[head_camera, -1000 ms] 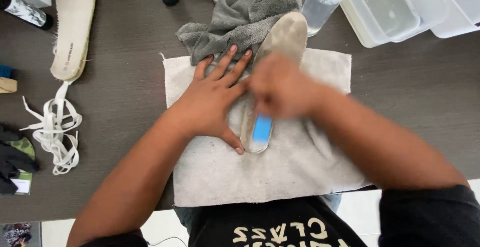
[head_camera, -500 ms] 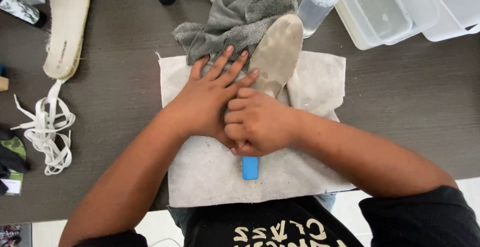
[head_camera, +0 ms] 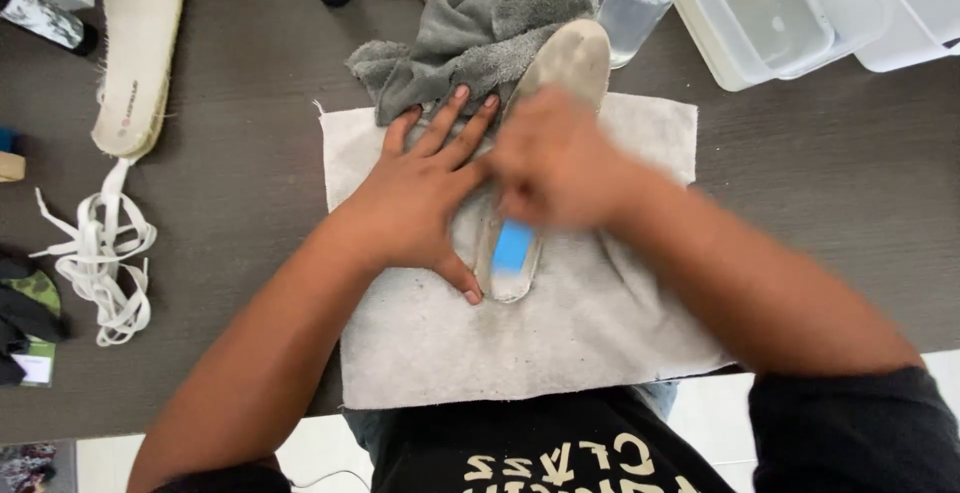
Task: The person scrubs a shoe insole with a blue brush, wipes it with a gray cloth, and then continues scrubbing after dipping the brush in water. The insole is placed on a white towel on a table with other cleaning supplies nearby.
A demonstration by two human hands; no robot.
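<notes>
While the left hand point(head_camera: 420, 203) lies flat, fingers spread, pinning the worn beige insole point(head_camera: 560, 68) on the white cloth point(head_camera: 520, 353) at frame centre, the blurred right hand point(head_camera: 555, 158) clenches a blue-handled brush point(head_camera: 512, 249).

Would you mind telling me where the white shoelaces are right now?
In the head view, the white shoelaces lie bundled on the dark table at the far left, just below the spare insole and left of the left hand.

1. My left hand point(head_camera: 420, 198) presses flat on the worn beige shoe insole point(head_camera: 560, 63) lying on the white cloth point(head_camera: 560, 343).
2. My blurred right hand point(head_camera: 560, 168) grips a blue-handled brush point(head_camera: 512, 248) over it.
</notes>
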